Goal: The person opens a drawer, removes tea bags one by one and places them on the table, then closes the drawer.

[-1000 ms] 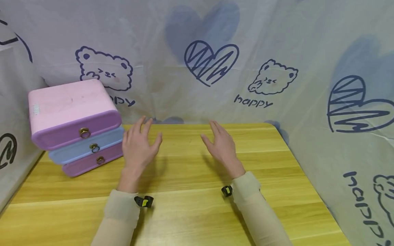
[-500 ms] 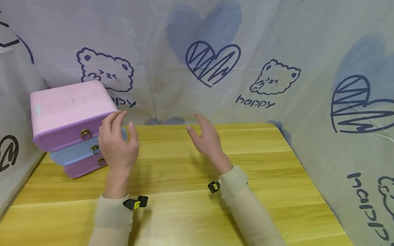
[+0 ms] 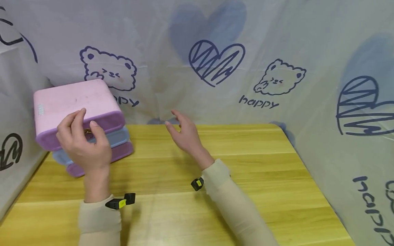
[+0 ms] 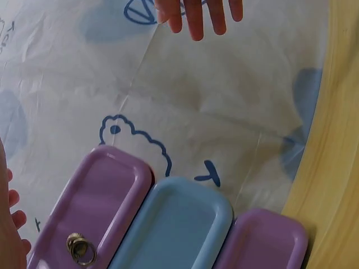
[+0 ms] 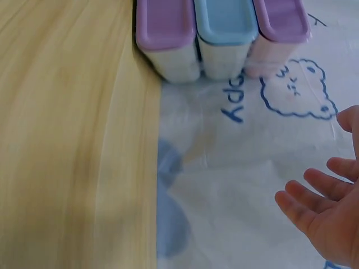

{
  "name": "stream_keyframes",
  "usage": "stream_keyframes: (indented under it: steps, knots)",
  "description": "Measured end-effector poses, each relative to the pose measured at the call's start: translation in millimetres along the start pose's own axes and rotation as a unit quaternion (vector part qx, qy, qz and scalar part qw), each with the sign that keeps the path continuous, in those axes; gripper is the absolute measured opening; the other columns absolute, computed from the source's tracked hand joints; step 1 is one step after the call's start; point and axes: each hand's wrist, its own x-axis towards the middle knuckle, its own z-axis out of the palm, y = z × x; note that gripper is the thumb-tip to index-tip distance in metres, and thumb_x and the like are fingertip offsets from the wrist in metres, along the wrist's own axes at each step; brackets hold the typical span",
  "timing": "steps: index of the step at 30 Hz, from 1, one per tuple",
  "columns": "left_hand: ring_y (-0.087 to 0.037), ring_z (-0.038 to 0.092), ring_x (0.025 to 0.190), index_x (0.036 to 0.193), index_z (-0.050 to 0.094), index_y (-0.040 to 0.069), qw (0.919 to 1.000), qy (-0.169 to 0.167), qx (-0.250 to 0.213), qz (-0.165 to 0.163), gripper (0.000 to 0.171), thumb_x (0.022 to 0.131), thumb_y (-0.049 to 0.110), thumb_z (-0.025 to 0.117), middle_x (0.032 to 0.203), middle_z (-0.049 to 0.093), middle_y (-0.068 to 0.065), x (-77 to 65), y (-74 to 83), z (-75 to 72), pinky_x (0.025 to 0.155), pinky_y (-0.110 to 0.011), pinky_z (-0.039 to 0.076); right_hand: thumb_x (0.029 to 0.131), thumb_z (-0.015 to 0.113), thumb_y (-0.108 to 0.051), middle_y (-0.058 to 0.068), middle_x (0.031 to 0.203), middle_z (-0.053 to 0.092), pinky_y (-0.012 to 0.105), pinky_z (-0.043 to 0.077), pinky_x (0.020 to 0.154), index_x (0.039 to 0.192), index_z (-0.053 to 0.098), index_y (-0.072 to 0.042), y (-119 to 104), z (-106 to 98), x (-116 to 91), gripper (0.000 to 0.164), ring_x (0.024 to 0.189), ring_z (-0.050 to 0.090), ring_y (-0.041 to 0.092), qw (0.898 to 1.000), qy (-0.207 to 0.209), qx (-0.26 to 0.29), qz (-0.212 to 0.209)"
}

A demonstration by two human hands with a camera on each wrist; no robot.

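A small chest of drawers [image 3: 77,94] with a pink top stands at the left of the head view. Its top drawer front is purple, the middle drawer [image 3: 118,137] blue, the lowest drawer [image 3: 123,152] purple. My left hand [image 3: 84,147] is in front of these fronts, fingers loosely bent and holding nothing; it hides much of them. Part of the top drawer's brass ring pull [image 4: 81,250] shows beside the thumb in the head view. To the right of the chest, my right hand [image 3: 186,135] hovers above the table, relaxed, with nothing in it.
The wood-grain table [image 3: 246,157] lies under both arms. A pale cloth [image 3: 160,68] with hearts, bears and lettering hangs behind the table and at both sides. A black band with a small device [image 3: 121,202] is on the left wrist, another device [image 3: 197,183] on the right.
My left hand has moved left, from beside the chest to in front of its drawer fronts. The right hand has also shifted left. The chest's drawers look unmoved.
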Motion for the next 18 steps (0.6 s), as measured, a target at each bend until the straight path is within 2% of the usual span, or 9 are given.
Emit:
stream_keyframes:
  steps: [6,10,14,18]
  knots:
    - [-0.012,0.033,0.112,0.112,0.064,0.022,0.9985,0.030,0.046,-0.009,0.035,0.081,0.032,0.051,0.120,0.050,0.002,8.8,-16.1,-10.1,0.096,-0.036,0.027,0.092,0.043,-0.049,-0.007,0.134,0.044,0.027,0.045,0.087,0.136,0.038,-0.024,-12,25,8,0.051,0.109,0.042,0.001,0.998,-0.019,0.052,-0.007]
    - [-0.014,0.028,0.117,0.115,0.062,0.023,0.9960,0.062,0.062,-0.017,0.037,0.080,0.032,0.052,0.128,0.044,0.000,12.8,-24.1,-15.4,0.100,-0.036,0.023,0.091,0.046,-0.049,-0.009,0.130,0.048,0.026,0.047,0.085,0.133,0.043,-0.026,-22,41,13,0.048,0.105,0.045,-0.001,0.992,-0.026,0.120,0.019]
    - [-0.015,0.022,0.120,0.124,0.054,0.020,0.9951,0.069,0.042,-0.056,0.044,0.081,0.032,0.053,0.133,0.036,-0.010,13.7,-28.2,-18.5,0.103,-0.032,0.018,0.089,0.052,-0.046,-0.008,0.122,0.056,0.024,0.046,0.084,0.127,0.052,-0.023,-38,54,20,0.044,0.100,0.049,-0.001,0.979,-0.019,0.189,0.068]
    - [-0.015,0.021,0.122,0.130,0.045,0.006,0.9926,0.063,-0.004,-0.104,0.054,0.083,0.030,0.052,0.134,0.030,-0.017,12.7,-31.3,-21.7,0.104,-0.027,0.014,0.087,0.054,-0.048,-0.011,0.116,0.059,0.024,0.046,0.082,0.121,0.057,-0.023,-54,65,28,0.042,0.097,0.050,0.001,0.966,-0.020,0.227,0.125]
